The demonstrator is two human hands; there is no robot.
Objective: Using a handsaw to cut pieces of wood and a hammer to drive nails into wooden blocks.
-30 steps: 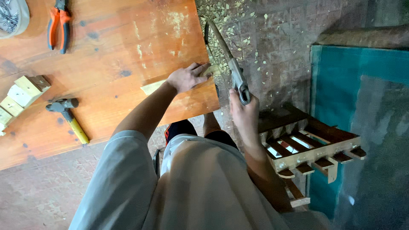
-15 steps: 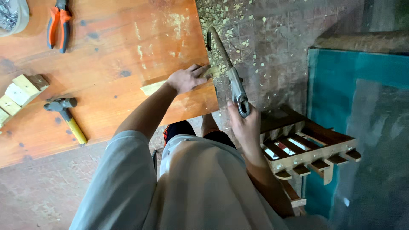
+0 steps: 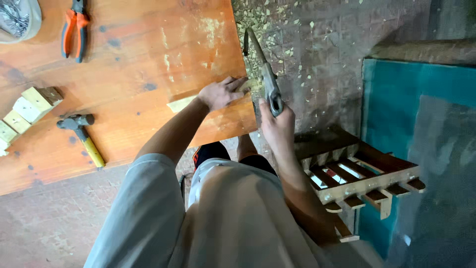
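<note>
My left hand [image 3: 219,93] presses flat on a pale wooden strip [image 3: 181,103] that lies across the orange wooden board [image 3: 129,59], near the board's right edge. My right hand [image 3: 275,125] grips the handle of a hand saw [image 3: 262,69], whose blade runs away from me along the board's edge and meets the strip's end just past my left fingers. Sawdust and wood chips [image 3: 258,20] litter the floor beyond the blade.
Orange-handled pliers [image 3: 73,29] lie at the board's top left, beside a container of nails [image 3: 15,17]. Several pale wood blocks [image 3: 29,106] and a yellow-handled hammer [image 3: 82,134] sit at the left. A slatted wooden rack [image 3: 354,173] stands at my right, by a teal panel [image 3: 411,99].
My right hand has drawn the saw back toward me along the board's edge. My left hand stays on the strip.
</note>
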